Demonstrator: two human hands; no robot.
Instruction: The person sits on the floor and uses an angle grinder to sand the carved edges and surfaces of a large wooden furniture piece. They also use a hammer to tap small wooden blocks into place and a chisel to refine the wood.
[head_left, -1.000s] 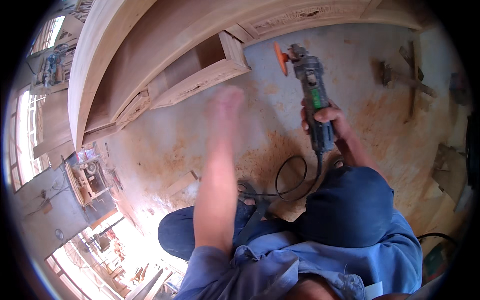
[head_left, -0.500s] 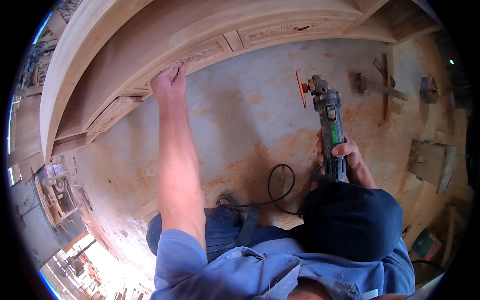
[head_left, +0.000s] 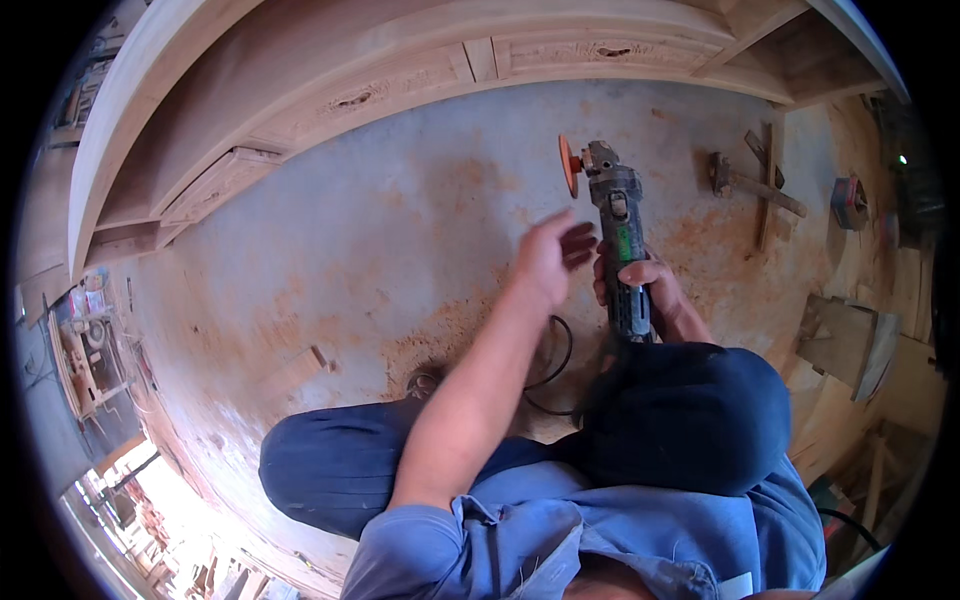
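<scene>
My right hand (head_left: 652,285) is wrapped round the body of a dark angle grinder (head_left: 618,215), held upright above my right knee. An orange-brown disc (head_left: 569,166) sits on the grinder's head, its face turned to the left. Just left of the tool is my left hand (head_left: 553,255), empty, its fingers apart and a little smeared by motion; a small gap seems to lie between it and the grinder. A black cord (head_left: 560,365) loops beneath my left forearm. Ahead of me stands a pale wooden cabinet frame (head_left: 370,65) with carved panels (head_left: 350,100).
On the dusty floor to the right lie a hammer (head_left: 750,185) and crossed wood strips (head_left: 768,215). Beyond are a small red-and-dark box (head_left: 849,203) and a wooden block (head_left: 850,340). A wood scrap (head_left: 295,372) lies near my left knee.
My left hand has left the carved panel and come back to the right, beside the grinder. The grinder, still in my right hand, appears slightly further left in view.
</scene>
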